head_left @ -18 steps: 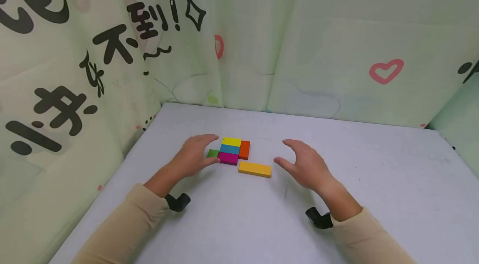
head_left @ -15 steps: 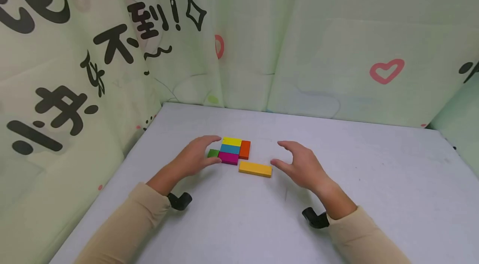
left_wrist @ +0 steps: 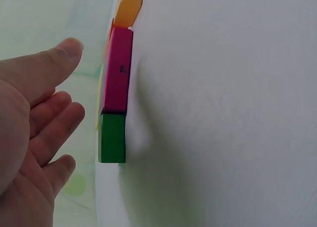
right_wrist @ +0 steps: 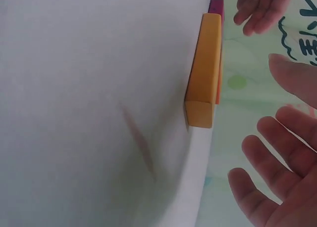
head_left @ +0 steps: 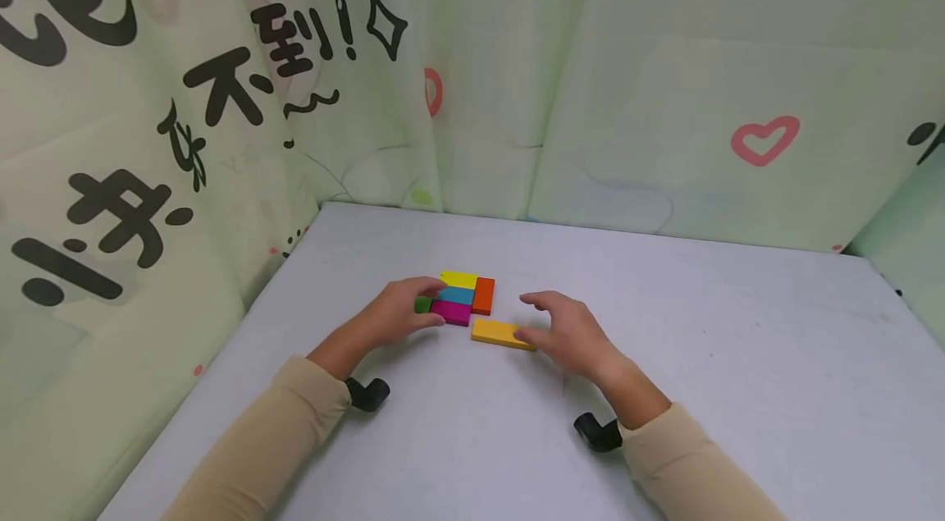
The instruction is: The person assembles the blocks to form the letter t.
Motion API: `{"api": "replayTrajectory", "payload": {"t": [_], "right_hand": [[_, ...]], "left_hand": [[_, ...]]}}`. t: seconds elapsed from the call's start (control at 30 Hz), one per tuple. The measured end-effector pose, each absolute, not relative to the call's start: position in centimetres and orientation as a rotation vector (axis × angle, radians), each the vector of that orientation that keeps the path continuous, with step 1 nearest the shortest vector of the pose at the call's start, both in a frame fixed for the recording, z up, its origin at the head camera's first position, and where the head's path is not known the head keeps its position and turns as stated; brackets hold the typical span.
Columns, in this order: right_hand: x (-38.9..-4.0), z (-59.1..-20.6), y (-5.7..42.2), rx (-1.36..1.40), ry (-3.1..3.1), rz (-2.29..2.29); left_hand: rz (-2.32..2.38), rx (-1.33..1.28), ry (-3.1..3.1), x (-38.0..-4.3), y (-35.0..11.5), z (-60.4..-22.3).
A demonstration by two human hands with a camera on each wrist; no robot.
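Observation:
Colored blocks lie flat on a white table: yellow (head_left: 459,279), blue (head_left: 456,294) and magenta (head_left: 450,313) stacked edge to edge, with a red block (head_left: 483,295) along their right. A green block (left_wrist: 113,138) sits at the magenta block's left end, partly hidden in the head view by my left hand (head_left: 402,312). That hand hovers over the blocks' left side, thumb and fingers apart, holding nothing. An orange-yellow block (head_left: 490,331) lies nearer me at a slight angle. My right hand (head_left: 572,332) hangs above its right end, fingers spread and holding nothing; the thumb overlaps it in the head view.
The white table (head_left: 709,357) extends to both sides and toward me. A pale green curtain (head_left: 642,94) with black lettering and hearts hangs behind and to the left. Black wrist cameras (head_left: 598,432) sit under both sleeves.
Both hands have moved inward: the left to the right over the green block, the right to the left over the orange-yellow block's end. The blocks have stayed in place.

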State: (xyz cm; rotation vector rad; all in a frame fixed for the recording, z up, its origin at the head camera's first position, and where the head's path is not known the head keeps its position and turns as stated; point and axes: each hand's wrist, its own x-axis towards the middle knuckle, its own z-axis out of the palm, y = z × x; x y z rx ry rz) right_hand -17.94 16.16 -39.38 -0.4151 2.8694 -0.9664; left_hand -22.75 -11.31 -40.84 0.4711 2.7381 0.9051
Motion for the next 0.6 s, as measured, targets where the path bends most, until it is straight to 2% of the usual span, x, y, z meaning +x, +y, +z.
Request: {"api": "replayTrajectory", "payload": {"t": [0.6], "right_hand": [[-18.5,-40.3,14.7,-0.439,2.821,-0.886]], "left_hand": [[0.836,0.517,2.729,-23.2,-10.4,-41.6]]}}
